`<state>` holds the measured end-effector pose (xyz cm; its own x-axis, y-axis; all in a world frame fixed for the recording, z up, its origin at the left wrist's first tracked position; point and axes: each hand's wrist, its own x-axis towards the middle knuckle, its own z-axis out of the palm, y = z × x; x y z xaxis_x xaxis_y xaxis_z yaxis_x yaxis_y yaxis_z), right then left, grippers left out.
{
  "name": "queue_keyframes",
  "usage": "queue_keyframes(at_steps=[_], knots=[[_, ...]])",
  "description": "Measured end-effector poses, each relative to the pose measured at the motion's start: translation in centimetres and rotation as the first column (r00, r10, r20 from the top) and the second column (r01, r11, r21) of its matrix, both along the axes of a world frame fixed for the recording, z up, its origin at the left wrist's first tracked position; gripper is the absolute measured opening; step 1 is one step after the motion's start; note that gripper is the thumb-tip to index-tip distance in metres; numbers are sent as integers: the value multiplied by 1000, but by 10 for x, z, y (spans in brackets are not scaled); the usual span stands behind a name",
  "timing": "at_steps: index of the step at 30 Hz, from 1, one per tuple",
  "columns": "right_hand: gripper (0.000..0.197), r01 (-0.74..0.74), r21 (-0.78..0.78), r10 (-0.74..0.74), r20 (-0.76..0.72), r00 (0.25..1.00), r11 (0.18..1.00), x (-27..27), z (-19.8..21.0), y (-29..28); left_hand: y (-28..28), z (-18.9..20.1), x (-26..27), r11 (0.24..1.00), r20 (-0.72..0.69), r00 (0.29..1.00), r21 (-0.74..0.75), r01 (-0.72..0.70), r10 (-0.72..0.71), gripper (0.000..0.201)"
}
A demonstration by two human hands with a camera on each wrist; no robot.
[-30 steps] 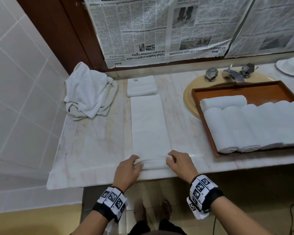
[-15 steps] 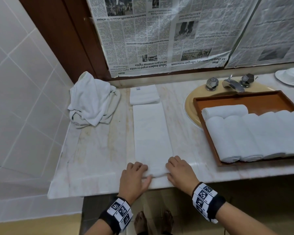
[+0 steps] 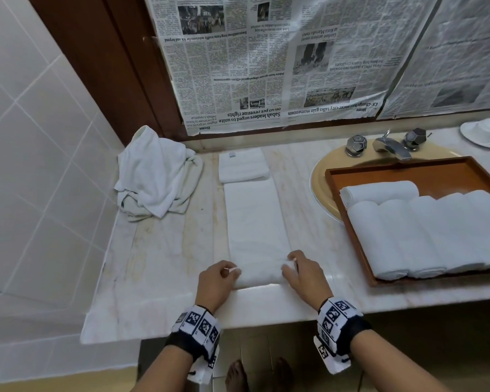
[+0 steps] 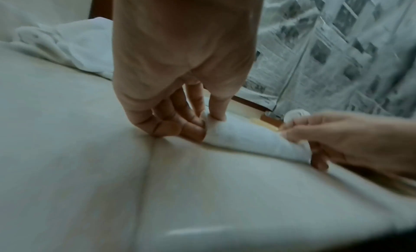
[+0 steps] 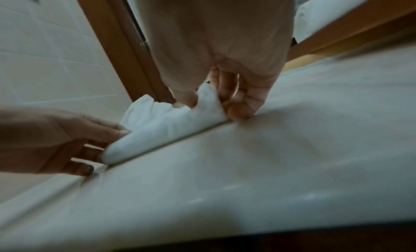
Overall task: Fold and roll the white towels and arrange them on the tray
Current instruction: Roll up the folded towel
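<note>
A long folded white towel (image 3: 256, 222) lies lengthwise on the marble counter (image 3: 164, 258), its near end turned up into a small roll (image 3: 259, 274). My left hand (image 3: 224, 274) pinches the left end of that roll (image 4: 243, 136) between thumb and curled fingers. My right hand (image 3: 293, 268) pinches the right end of the roll (image 5: 171, 124) the same way. The wooden tray (image 3: 447, 171) over the sink holds several rolled white towels (image 3: 425, 233) in a row, plus one rolled towel (image 3: 379, 192) lying crosswise behind them.
A crumpled white towel (image 3: 156, 174) is heaped at the back left by the tiled wall. A small folded towel (image 3: 242, 165) lies behind the long one. The taps (image 3: 388, 142) and a white dish (image 3: 487, 131) stand at the back right. Newspaper (image 3: 280, 60) covers the mirror.
The roll at the towel's near end has grown and moved away from the counter's edge. Both hands went from flat on the roll to pinching its ends.
</note>
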<state>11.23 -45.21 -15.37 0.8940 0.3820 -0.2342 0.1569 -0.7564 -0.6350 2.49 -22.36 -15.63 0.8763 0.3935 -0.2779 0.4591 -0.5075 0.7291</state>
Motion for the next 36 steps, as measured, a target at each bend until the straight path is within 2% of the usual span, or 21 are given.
queue_keyframes(at_steps=[1,3,5,7,10,12,15,18,22,27,31,34,36], knots=[[23,-11,4,11,54,998,1000,-1,-2,0,0,-4,0,999,15,1000,34,-3,3,12],[16,-78,-96,99,226,969,992,-4,-5,0,-4,-11,-4,990,81,997,141,5,-17,14],[13,-167,-216,235,344,909,962,-7,-9,0,-11,-14,-7,955,129,984,285,79,-120,12],[15,-249,-274,340,368,865,929,-9,-10,-2,-17,-18,-10,898,120,960,398,187,-253,16],[37,-304,-322,404,312,860,896,-10,-10,-3,-20,-20,-14,845,50,936,449,291,-349,38],[33,-285,-347,399,323,858,893,-10,-10,-1,-21,-19,-13,821,-39,934,465,332,-356,48],[24,-268,-329,377,332,865,906,-9,-8,6,-22,-10,-7,808,-84,938,486,334,-337,39],[21,-270,-209,326,310,893,940,-6,-9,5,-26,-1,-5,780,-168,932,512,360,-320,39],[17,-256,-48,260,125,957,965,-2,-4,-1,-26,0,-10,835,-154,939,431,343,-306,39],[13,-175,-31,174,-14,985,984,1,-2,1,-20,-6,-21,904,-66,948,289,316,-311,34],[9,-70,27,72,-110,991,997,3,-3,2,-10,-4,-17,968,15,973,108,225,-228,29],[12,-6,27,8,-85,996,1000,5,-7,6,-8,-1,-12,992,52,991,15,124,-125,20],[16,15,-42,-13,43,999,999,6,-12,8,-10,1,-9,998,42,997,-19,67,-66,17]])
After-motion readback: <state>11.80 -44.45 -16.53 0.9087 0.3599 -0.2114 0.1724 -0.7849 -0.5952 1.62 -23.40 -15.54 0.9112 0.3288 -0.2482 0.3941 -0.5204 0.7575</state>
